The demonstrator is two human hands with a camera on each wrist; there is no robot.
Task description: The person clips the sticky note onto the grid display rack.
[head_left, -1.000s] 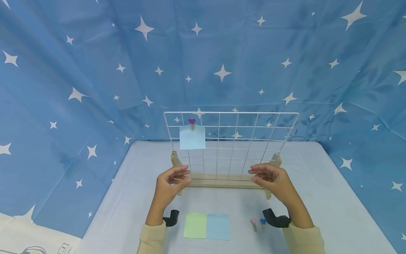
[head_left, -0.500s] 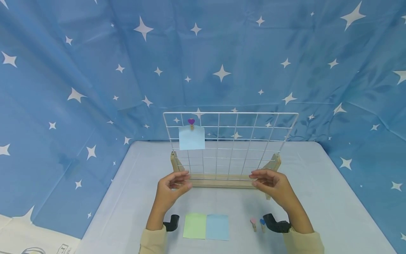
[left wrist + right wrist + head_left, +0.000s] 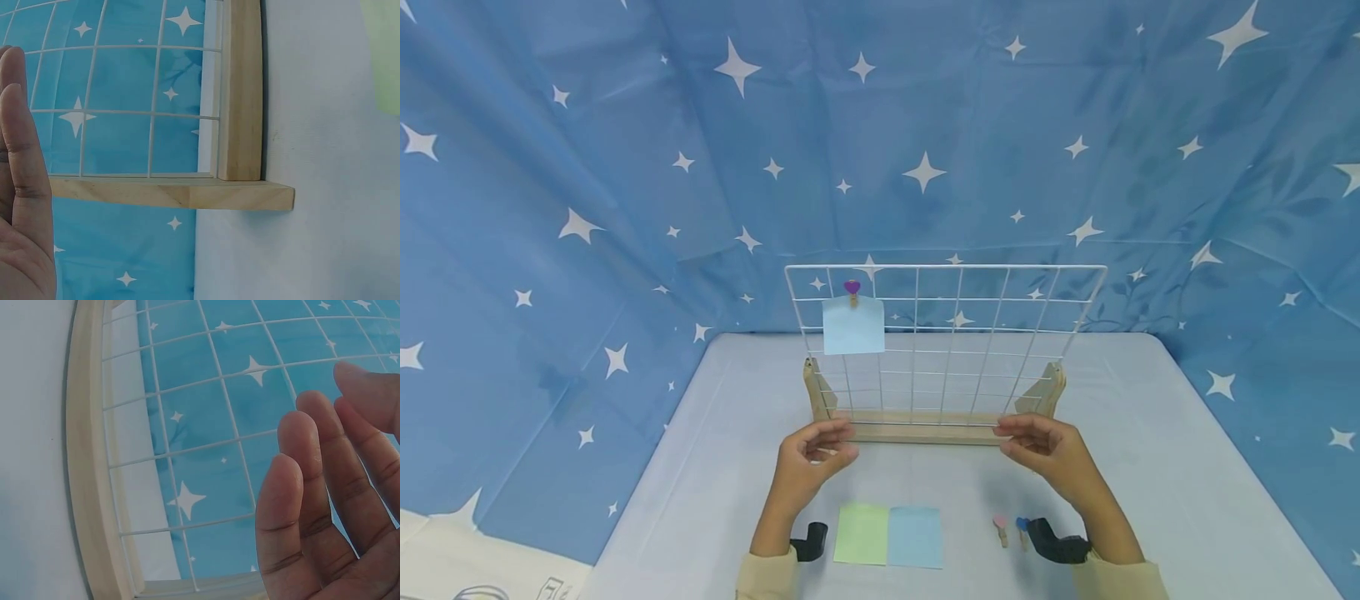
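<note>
A white wire grid (image 3: 947, 267) stands on a wooden base (image 3: 925, 433). At its upper left, a mini clothespin with a purple heart (image 3: 852, 287) holds a light blue paper square (image 3: 853, 327). My left hand (image 3: 812, 462) hovers before the stand's left end, fingers loosely bent, holding nothing. Before the right end hangs my right hand (image 3: 1048, 450), likewise holding nothing; its spread fingers (image 3: 290, 487) show in the right wrist view. On the table lie a green paper square (image 3: 861, 535) and a blue paper square (image 3: 914, 537), side by side.
A pink-heart clothespin (image 3: 1001, 527) and a blue-heart clothespin (image 3: 1022, 525) lie beside the right wrist's black mount (image 3: 1056, 543). The white table (image 3: 1150, 467) meets a blue star-patterned curtain (image 3: 880, 167) at the back. Wooden feet (image 3: 244, 195) jut from the stand's ends.
Both hands have come down and slightly nearer to me, away from the grid. The grid, papers and clothespins have stayed in place.
</note>
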